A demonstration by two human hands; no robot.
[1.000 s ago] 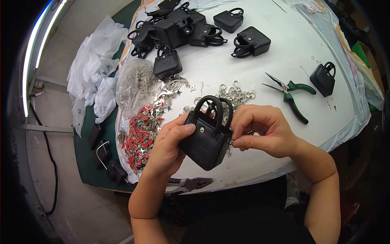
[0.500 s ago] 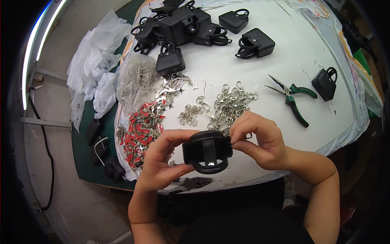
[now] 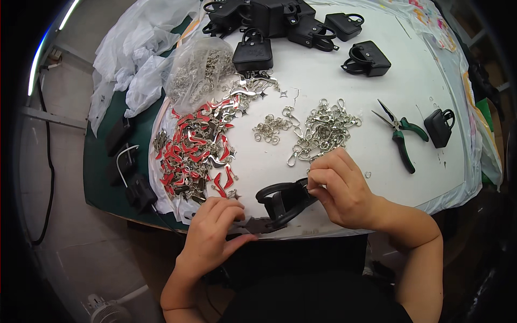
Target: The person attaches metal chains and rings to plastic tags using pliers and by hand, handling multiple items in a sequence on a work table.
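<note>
A small black mini handbag is tilted near the front edge of the table, its two looped handles turned toward me. My right hand pinches it at its right side; any small fitting between those fingertips is hidden. My left hand is apart from the bag, thumb and fingers spread, holding nothing visible. Just beyond its fingertips lies a flat grey object, partly covered by the bag and hard to identify. Beyond my hands are a pile of silver swivel clasps and a smaller heap of metal rings.
Red and silver shoe-shaped charms are heaped at left, below a clear bag of metal parts. Several black mini handbags stand at the back. Green-handled pliers lie at right beside another mini handbag.
My left hand has let go of the mini handbag and moved down and left, its fingers opening. The bag has tilted, still in my right hand. The whole view has shifted.
</note>
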